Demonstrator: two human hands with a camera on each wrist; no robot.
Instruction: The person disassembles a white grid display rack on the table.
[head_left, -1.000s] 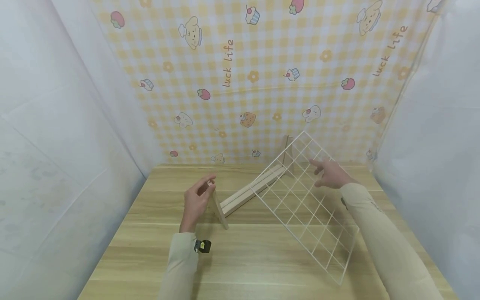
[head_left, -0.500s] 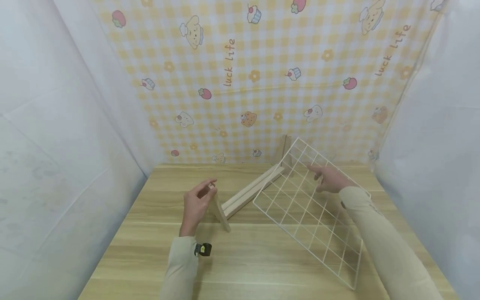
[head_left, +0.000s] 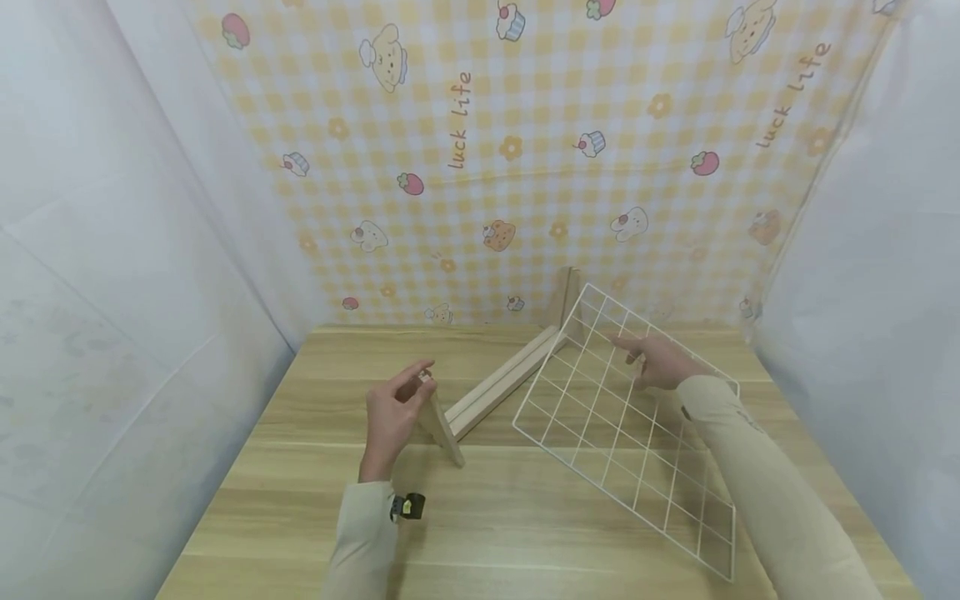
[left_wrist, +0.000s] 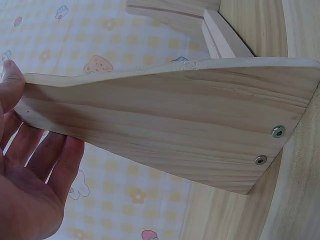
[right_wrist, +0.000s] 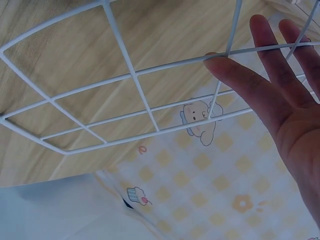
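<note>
Right hand point(head_left: 660, 362): thumb and fingers gripping a white wire grid point(right_wrist: 133, 74), raised over the tabletop point(head_left: 495, 517), long axis slanting far left to near right. Left hand point(head_left: 388, 421), nearer the wooden stand point(head_left: 504, 385): thumb and fingers pinching the top of its near end panel point(left_wrist: 165, 110). Stand: left of the right hand, crosswise to the grid, whose far corner overlaps the far end panel point(head_left: 567, 293) in the head view, contact untold; checked cloth point(head_left: 510, 100) behind.

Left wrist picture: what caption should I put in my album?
A left hand grips one end of a wooden panel with two metal bolts near the other, yellow checked cloth behind.
</note>
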